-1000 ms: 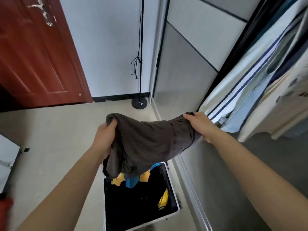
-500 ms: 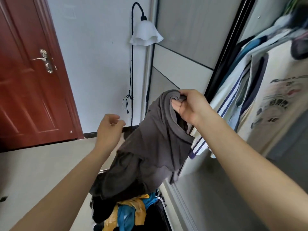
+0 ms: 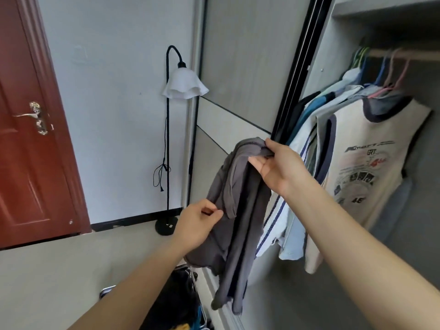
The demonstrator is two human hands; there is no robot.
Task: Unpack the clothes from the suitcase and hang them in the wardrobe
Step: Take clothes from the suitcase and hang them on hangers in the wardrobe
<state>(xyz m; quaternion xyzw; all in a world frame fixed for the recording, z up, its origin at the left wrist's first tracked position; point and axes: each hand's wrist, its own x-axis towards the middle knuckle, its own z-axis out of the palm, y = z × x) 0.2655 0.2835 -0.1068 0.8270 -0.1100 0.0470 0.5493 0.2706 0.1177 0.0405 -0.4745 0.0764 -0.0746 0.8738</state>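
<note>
Grey garment hangs at centre frame, suitcase below at 6 o'clock. Right hand pinches top edge; left hand pinches side fold. Step judged: straightening before hanging. Next calls for free hanger from rail at 2 o'clock.

The right hand grips the top of a dark grey garment and holds it up in front of the open wardrobe, while the left hand pinches a fold lower down. Shirts hang on hangers from the rail, nearest a cream sleeveless top with a print. Below the arms lies the open suitcase; a floor lamp stands by the wall beside a red door.
</note>
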